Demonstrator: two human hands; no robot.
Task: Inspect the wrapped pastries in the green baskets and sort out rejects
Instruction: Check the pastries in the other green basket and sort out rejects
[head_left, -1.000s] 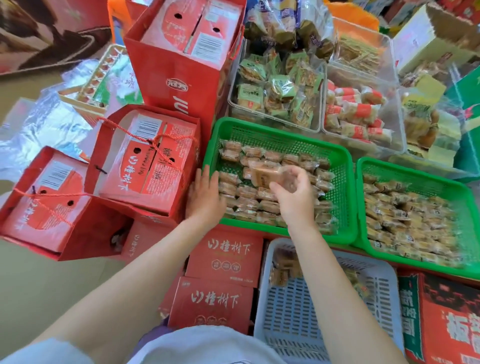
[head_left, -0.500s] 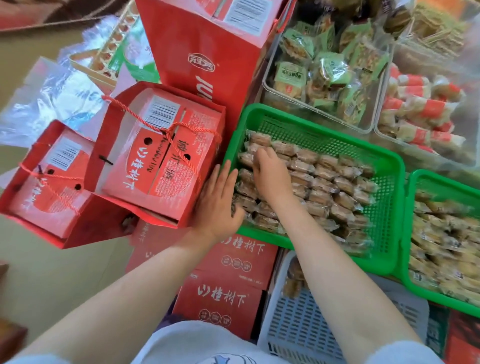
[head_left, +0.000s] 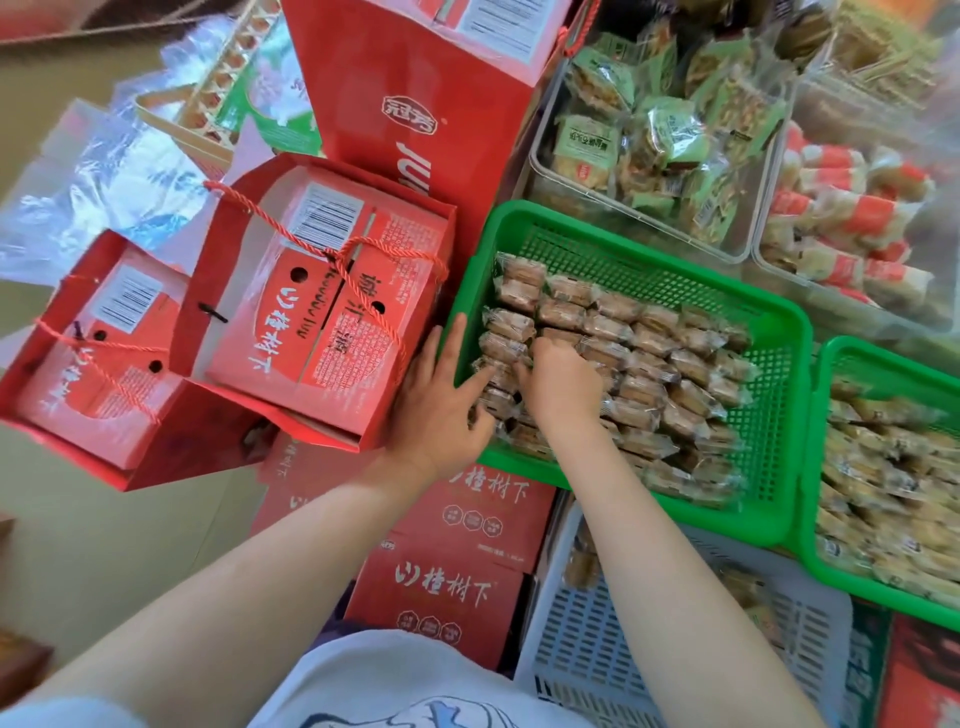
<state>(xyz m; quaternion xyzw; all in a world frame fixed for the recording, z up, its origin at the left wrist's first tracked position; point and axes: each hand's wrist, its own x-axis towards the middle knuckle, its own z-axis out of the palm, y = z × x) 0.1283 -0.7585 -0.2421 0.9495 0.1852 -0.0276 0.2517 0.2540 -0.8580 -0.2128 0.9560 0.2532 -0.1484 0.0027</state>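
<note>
The wrapped pastries (head_left: 613, 358) lie in tight rows across the near-left part of the left green basket (head_left: 779, 332); a 2nd green basket (head_left: 826, 431) sits touching its right side, also full. They look light and crumbly in slick, crinkly film, best pinched by the wrapper ends. The right hand (head_left: 558, 382) is curled down onto the rows near the left wall, though whether it grips a pack is hidden. The left hand (head_left: 441, 400) rests with fingers spread over the basket's near-left corner. Red gift boxes (head_left: 322, 301) crowd the left side; a white basket (head_left: 649, 649) lies below.
</note>
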